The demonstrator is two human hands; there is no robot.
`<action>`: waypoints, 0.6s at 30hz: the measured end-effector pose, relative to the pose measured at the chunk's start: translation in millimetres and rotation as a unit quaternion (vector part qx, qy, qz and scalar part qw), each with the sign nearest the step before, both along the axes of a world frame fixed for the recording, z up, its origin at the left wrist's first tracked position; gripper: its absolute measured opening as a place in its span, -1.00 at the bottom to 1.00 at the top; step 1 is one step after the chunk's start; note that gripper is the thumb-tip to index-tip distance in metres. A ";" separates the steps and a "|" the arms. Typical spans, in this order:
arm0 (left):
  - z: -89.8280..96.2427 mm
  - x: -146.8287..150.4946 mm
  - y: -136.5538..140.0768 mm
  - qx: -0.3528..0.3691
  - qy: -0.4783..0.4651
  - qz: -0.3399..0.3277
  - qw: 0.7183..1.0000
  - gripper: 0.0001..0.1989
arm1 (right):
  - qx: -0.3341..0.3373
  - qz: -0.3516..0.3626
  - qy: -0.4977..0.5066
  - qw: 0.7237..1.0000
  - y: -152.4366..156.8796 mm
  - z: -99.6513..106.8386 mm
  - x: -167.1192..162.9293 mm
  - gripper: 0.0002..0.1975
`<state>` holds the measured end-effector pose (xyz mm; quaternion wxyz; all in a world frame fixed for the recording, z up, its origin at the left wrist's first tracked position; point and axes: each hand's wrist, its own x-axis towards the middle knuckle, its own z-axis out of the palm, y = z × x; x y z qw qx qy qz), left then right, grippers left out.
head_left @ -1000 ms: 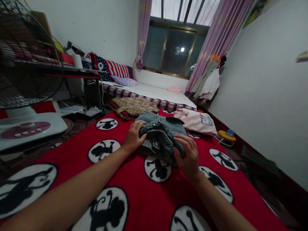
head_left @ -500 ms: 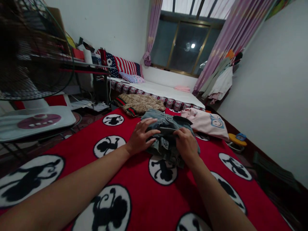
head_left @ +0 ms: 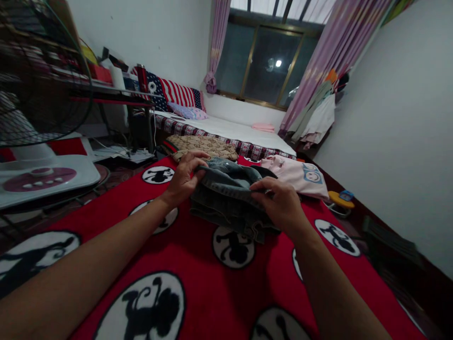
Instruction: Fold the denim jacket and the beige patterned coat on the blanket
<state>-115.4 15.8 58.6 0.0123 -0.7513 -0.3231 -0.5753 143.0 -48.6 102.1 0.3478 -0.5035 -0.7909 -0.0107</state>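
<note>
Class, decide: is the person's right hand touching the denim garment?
Touching. The head view shows the right hand pinching the garment's raised edge, with the denim garment meeting its fingertips.

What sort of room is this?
Probably a bedroom in a home: a bed with a white sheet by the window, a stars-and-stripes cushion on it, and a pedestal-style electric fan at the left.

We are in a home bedroom, with a white-topped bed (head_left: 226,128), stars-and-stripes cushion (head_left: 179,96), purple curtains (head_left: 314,71), electric fan (head_left: 34,153) and red monkey-print blanket (head_left: 208,283)
</note>
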 end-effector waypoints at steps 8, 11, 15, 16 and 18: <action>12.5 -25.6 -12.4 -0.018 -0.080 0.048 0.995 -0.65 | -0.146 0.070 -0.018 0.987 0.4 0.3 6.2 -0.84; 7.4 -3.9 -27.2 -0.001 0.002 0.004 1.000 -0.68 | -0.073 -0.031 0.069 0.994 8.6 12.2 27.3 -0.81; -18.3 41.2 -43.0 -0.023 0.270 -0.084 0.959 -0.69 | -0.071 -0.146 0.027 0.986 15.4 16.1 51.0 -0.77; -24.1 51.8 -45.5 -0.034 0.326 -0.091 0.940 -0.68 | -0.088 -0.158 0.009 0.984 16.9 12.8 53.4 -0.74; -28.4 70.0 -48.3 -0.068 0.388 -0.089 0.915 -0.69 | -0.140 -0.160 -0.043 0.976 20.2 2.6 53.1 -0.67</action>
